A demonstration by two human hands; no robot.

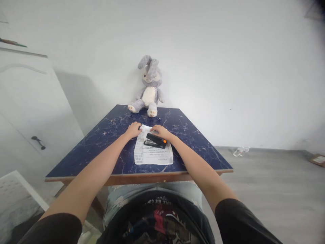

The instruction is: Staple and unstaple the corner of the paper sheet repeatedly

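A printed sheet of paper [152, 156] lies on the dark blue marbled table [101, 142] in front of me. A black stapler [155, 140] with an orange tab rests on the sheet's upper half. My left hand [133, 129] sits at the paper's far left corner, fingers curled down onto it. My right hand [159, 131] lies along the paper's far edge just behind the stapler, fingers bent and pressed to the sheet. Whether either hand pinches the paper is too small to make out.
A grey and white plush rabbit [149, 88] sits at the table's far edge against the white wall. A white cabinet with a dark handle [38, 142] stands to the left. A crumpled plastic bottle [240, 151] lies on the grey floor at right.
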